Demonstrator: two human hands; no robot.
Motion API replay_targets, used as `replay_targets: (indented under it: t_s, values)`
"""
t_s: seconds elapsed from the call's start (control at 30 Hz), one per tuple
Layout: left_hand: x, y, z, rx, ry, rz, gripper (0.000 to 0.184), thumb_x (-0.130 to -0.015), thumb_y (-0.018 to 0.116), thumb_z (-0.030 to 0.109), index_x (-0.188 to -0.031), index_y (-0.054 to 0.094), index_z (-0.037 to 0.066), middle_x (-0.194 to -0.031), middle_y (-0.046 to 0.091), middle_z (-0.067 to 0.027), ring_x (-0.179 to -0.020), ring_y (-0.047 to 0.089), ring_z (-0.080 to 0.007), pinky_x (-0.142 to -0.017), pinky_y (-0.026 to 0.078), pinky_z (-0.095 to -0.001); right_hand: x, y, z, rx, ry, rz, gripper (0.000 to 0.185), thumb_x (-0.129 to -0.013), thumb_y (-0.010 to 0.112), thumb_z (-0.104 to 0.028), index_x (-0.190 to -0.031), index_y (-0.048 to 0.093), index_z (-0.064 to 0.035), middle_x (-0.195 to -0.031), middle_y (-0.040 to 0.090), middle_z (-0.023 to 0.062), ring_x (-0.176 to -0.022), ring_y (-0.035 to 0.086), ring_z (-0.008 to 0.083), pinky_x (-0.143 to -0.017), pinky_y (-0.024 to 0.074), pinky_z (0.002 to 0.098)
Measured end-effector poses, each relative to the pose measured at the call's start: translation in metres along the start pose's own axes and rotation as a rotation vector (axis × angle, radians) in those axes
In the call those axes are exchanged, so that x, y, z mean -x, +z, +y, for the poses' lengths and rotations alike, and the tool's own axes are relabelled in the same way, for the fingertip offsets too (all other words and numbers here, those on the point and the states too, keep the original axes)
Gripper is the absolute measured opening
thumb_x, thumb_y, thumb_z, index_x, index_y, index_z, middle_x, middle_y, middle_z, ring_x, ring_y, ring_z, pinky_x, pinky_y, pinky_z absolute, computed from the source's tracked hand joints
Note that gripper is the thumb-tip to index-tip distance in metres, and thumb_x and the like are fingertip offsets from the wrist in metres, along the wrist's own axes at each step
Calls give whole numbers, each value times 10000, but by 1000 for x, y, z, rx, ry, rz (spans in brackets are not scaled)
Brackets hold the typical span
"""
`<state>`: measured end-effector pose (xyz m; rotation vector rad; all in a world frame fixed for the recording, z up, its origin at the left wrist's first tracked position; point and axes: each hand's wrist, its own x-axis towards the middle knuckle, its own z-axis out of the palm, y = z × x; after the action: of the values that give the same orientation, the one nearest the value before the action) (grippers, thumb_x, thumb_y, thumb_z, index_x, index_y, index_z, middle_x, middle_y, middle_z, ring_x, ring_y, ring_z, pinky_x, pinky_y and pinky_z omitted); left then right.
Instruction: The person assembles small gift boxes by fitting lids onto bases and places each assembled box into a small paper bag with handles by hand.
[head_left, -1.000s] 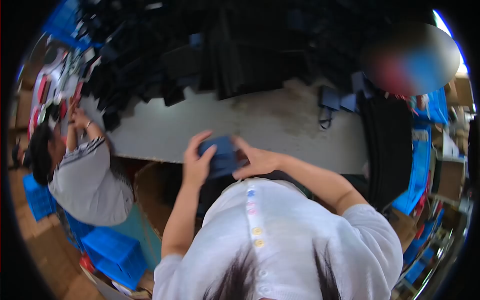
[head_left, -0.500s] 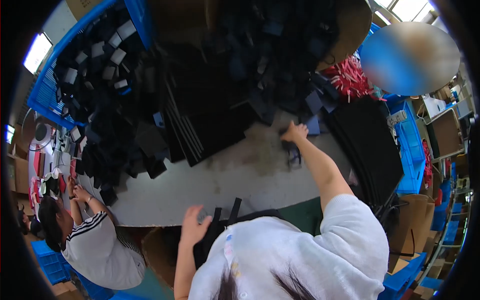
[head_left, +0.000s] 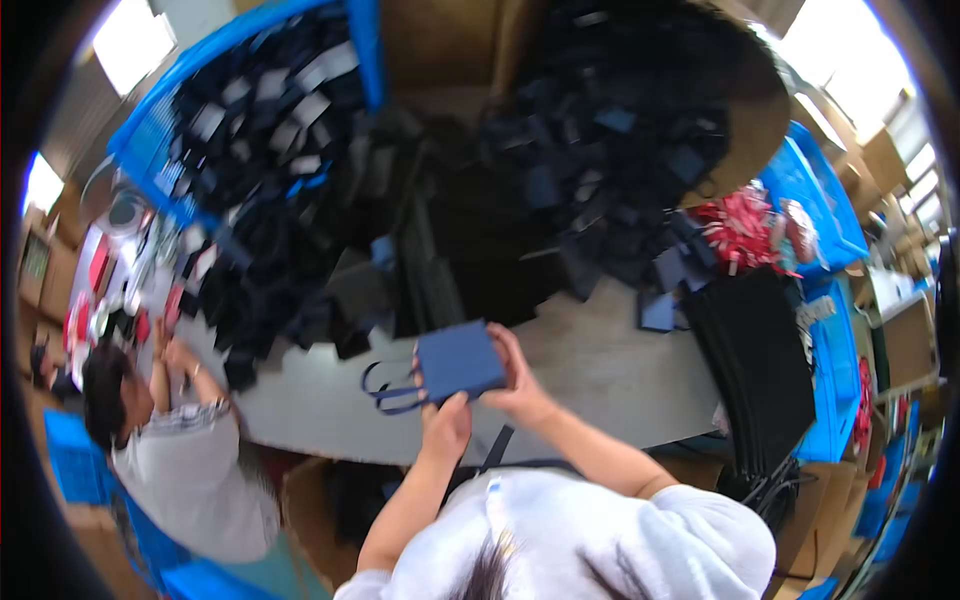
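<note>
A small navy-blue gift bag (head_left: pixel 460 358) with ribbon handles is held above the grey table (head_left: pixel 330 400), its handles hanging to the left. My left hand (head_left: pixel 446 424) grips its lower left edge, thumb on the near face and fingertips showing at the left side. My right hand (head_left: pixel 516 382) is closed round the right side of the bag. Another small blue bag (head_left: pixel 658 311) lies on the table to the right, near a big heap of similar dark blue bags (head_left: pixel 620 140).
A blue crate (head_left: pixel 150 150) full of dark pieces stands at the back left, with more dark pieces piled before it. Stacked black sheets (head_left: pixel 755 360) lie at the right, beside red ribbons (head_left: pixel 740 228). A co-worker (head_left: pixel 185 450) sits at the left.
My right hand has come back from the right side of the table. My left hand has risen to meet it, and both now hold a blue gift bag. The view has shifted.
</note>
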<state>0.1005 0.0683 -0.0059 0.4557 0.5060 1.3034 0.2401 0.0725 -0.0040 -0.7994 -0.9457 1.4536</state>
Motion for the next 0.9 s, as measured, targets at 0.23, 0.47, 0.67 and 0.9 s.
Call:
replay_targets:
  t_s: [0.23, 0.47, 0.67, 0.9]
  values:
    - [-7, -36, 35, -1046, 412, 76, 1061, -598, 813, 98, -1438, 166, 55, -1371, 324, -158, -1239, 409, -326, -1010, 393, -427, -49, 44, -38, 875, -129, -246, 520, -839, 596, -232, -1311, 490, -40, -1316, 523, 117, -1215, 495, 257, -1027, 375, 408]
    - [7, -66, 39, -847, 433, 250, 1059, -582, 821, 86, -1421, 176, 43, -1394, 303, -176, -1293, 368, -317, -1053, 356, -418, -82, 95, 4, 849, -626, -69, 153, -887, 519, -80, -976, 601, 14, -914, 649, 114, -902, 624, 238, -802, 488, 306]
    - [9, -93, 71, -1077, 667, 69, 1021, -629, 812, 232, -1432, 216, 28, -1416, 310, -189, -1326, 320, -371, -1093, 283, -448, -83, 75, 68, 132, 760, 50, 358, -909, 589, -433, -1011, 610, -90, -926, 625, 29, -863, 591, 129, -801, 485, 276]
    - [-101, -284, 218, -1375, 682, 1128, 927, -709, 724, 227, -1440, 195, 14, -1454, 165, -275, -1348, 196, -428, -1079, 240, -513, -73, 66, 57, 105, 746, 154, 381, -879, 632, -426, -1053, 621, -87, -990, 643, 34, -900, 616, 171, -818, 507, 316]
